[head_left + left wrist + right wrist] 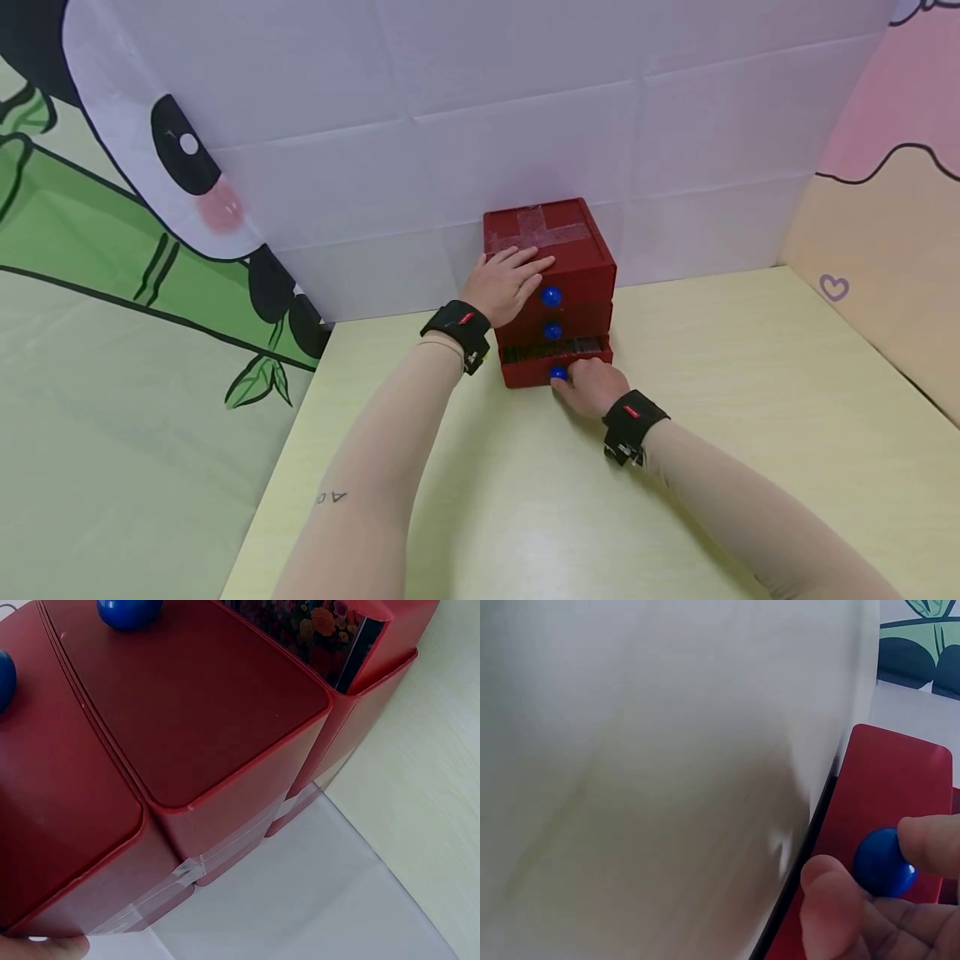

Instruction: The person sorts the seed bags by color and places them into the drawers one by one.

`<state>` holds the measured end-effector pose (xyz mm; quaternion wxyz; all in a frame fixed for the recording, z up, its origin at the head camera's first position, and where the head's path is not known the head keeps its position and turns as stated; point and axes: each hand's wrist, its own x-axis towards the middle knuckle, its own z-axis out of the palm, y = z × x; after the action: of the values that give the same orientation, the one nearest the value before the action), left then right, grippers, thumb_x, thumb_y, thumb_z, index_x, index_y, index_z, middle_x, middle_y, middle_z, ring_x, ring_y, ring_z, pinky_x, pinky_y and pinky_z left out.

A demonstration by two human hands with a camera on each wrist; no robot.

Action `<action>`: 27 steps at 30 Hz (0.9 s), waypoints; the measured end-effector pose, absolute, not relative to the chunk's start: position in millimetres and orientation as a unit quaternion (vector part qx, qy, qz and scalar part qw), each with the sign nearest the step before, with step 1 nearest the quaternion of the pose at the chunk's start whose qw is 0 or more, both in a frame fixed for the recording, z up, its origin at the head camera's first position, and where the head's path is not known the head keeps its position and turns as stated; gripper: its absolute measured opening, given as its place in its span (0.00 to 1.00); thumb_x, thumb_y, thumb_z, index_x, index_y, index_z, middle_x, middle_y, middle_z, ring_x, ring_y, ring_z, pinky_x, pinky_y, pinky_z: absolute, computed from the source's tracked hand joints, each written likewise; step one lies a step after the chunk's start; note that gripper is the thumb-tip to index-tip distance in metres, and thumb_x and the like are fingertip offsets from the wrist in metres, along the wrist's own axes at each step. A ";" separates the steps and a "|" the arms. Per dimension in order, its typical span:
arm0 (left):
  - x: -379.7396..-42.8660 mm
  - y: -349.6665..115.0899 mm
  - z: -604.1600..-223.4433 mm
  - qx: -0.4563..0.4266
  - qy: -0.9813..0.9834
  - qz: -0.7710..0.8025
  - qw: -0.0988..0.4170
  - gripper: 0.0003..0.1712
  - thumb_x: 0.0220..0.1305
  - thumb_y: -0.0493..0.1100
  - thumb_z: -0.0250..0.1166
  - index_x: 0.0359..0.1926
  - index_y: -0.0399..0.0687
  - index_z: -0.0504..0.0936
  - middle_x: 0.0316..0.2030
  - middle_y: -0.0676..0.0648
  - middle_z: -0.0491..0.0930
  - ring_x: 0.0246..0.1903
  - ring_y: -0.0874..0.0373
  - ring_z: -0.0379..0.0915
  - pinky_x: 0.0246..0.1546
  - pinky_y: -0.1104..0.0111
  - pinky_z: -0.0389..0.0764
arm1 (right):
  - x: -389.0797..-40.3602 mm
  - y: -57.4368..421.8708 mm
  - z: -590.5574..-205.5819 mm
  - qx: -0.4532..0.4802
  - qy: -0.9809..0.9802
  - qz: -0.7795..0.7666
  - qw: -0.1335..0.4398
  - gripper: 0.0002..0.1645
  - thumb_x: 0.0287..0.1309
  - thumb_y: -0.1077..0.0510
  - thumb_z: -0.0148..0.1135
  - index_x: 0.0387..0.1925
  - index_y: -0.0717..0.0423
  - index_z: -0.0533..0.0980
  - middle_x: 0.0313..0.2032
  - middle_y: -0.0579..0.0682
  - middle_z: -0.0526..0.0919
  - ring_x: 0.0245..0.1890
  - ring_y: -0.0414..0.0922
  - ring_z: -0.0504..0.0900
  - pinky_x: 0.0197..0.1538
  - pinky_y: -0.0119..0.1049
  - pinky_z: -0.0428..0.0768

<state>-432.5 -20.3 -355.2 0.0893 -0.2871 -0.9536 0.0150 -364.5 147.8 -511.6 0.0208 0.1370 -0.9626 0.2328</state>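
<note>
A small red drawer cabinet (pixel 551 250) stands on the table, with three drawers, each fitted with a round blue knob. My left hand (pixel 504 286) rests on its top left edge, fingers spread. At the bottom, my right hand (pixel 595 387) pinches the blue knob (pixel 885 862) of the lowest drawer (pixel 525 375), thumb and finger on either side. That drawer sticks out a little from the cabinet. Inside it, a flower-patterned surface (pixel 322 626) shows in the left wrist view. The upper two drawers are pushed in.
Clear tape (pixel 536 229) crosses the cabinet's top and runs down its side. Right behind the cabinet hangs a pale cloth wall (pixel 420 183) with a cartoon print. The light wooden table (pixel 750 400) extends to both sides and toward me.
</note>
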 end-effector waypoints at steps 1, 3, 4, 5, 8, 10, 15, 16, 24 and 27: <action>-432.7 -20.2 -355.2 -0.288 -0.953 0.017 0.089 0.28 0.75 0.59 0.40 0.73 0.71 0.57 0.73 0.53 0.54 0.72 0.51 0.45 0.69 0.46 0.46 | -365.2 147.8 -511.4 0.137 -0.962 0.233 0.022 0.27 0.61 0.42 0.61 0.13 0.52 0.70 0.11 0.46 0.65 0.14 0.44 0.66 0.19 0.35 0.60; -433.3 -20.4 -355.1 -0.288 -0.953 0.023 0.088 0.28 0.75 0.59 0.39 0.73 0.70 0.56 0.73 0.54 0.54 0.72 0.51 0.45 0.69 0.46 0.47 | -366.7 147.7 -511.3 0.136 -0.962 0.235 0.024 0.27 0.61 0.42 0.61 0.13 0.52 0.70 0.11 0.46 0.65 0.14 0.44 0.66 0.19 0.35 0.60; -433.5 -20.5 -355.0 -0.288 -0.953 0.025 0.087 0.28 0.75 0.59 0.39 0.73 0.70 0.56 0.73 0.54 0.53 0.72 0.51 0.45 0.69 0.46 0.47 | -367.3 147.5 -511.4 0.136 -0.962 0.235 0.024 0.27 0.61 0.42 0.61 0.13 0.52 0.70 0.11 0.46 0.65 0.14 0.44 0.66 0.19 0.35 0.60; -433.9 -20.5 -355.0 -0.287 -0.953 0.028 0.087 0.28 0.75 0.59 0.39 0.73 0.70 0.56 0.73 0.54 0.53 0.73 0.52 0.45 0.69 0.46 0.47 | -368.0 147.2 -511.3 0.135 -0.962 0.236 0.026 0.27 0.61 0.42 0.61 0.13 0.52 0.71 0.11 0.46 0.65 0.14 0.44 0.66 0.19 0.35 0.60; -434.3 -20.4 -354.7 -0.286 -0.954 0.031 0.086 0.28 0.75 0.59 0.38 0.74 0.69 0.56 0.73 0.55 0.53 0.73 0.52 0.45 0.69 0.46 0.46 | -370.1 145.9 -511.9 0.132 -0.962 0.236 0.028 0.27 0.61 0.42 0.61 0.13 0.52 0.70 0.11 0.46 0.65 0.14 0.44 0.66 0.19 0.35 0.61; -434.1 -20.5 -354.2 -0.286 -0.954 0.031 0.087 0.29 0.76 0.59 0.39 0.74 0.67 0.56 0.73 0.55 0.53 0.72 0.53 0.46 0.69 0.46 0.47 | -371.4 144.9 -511.6 0.131 -0.962 0.236 0.027 0.27 0.62 0.42 0.61 0.13 0.52 0.70 0.11 0.47 0.65 0.14 0.45 0.66 0.19 0.35 0.61; -432.9 -20.3 -352.3 -0.288 -0.953 0.027 0.090 0.29 0.76 0.58 0.39 0.74 0.63 0.57 0.73 0.54 0.54 0.72 0.53 0.47 0.69 0.46 0.48 | -374.6 144.4 -511.1 0.126 -0.962 0.240 0.025 0.27 0.62 0.43 0.61 0.13 0.53 0.70 0.11 0.47 0.65 0.14 0.45 0.67 0.19 0.35 0.61; -432.7 -20.1 -352.0 -0.288 -0.953 0.025 0.089 0.29 0.76 0.58 0.39 0.74 0.63 0.57 0.73 0.54 0.55 0.72 0.53 0.47 0.69 0.46 0.48 | -375.3 144.6 -511.4 0.124 -0.962 0.242 0.025 0.27 0.62 0.43 0.61 0.13 0.53 0.70 0.11 0.47 0.65 0.14 0.45 0.67 0.19 0.35 0.61; -432.4 -18.6 -350.3 -0.284 -0.955 0.023 0.085 0.28 0.76 0.57 0.40 0.73 0.64 0.58 0.72 0.54 0.55 0.72 0.53 0.47 0.69 0.46 0.48 | -381.5 145.1 -512.1 0.116 -0.963 0.241 0.026 0.27 0.62 0.42 0.60 0.14 0.53 0.70 0.12 0.46 0.65 0.15 0.44 0.67 0.19 0.35 0.59; -432.9 -18.5 -351.2 -0.283 -0.955 0.026 0.090 0.28 0.75 0.57 0.41 0.73 0.64 0.59 0.72 0.54 0.56 0.72 0.54 0.48 0.69 0.46 0.49 | -383.6 144.4 -511.4 0.115 -0.962 0.245 0.024 0.27 0.63 0.42 0.60 0.14 0.53 0.70 0.12 0.47 0.65 0.15 0.45 0.67 0.19 0.35 0.59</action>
<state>-432.9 -18.5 -351.2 0.0895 -0.2830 -0.9546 0.0259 -383.6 144.4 -511.4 0.0241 0.1154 -0.9624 0.2446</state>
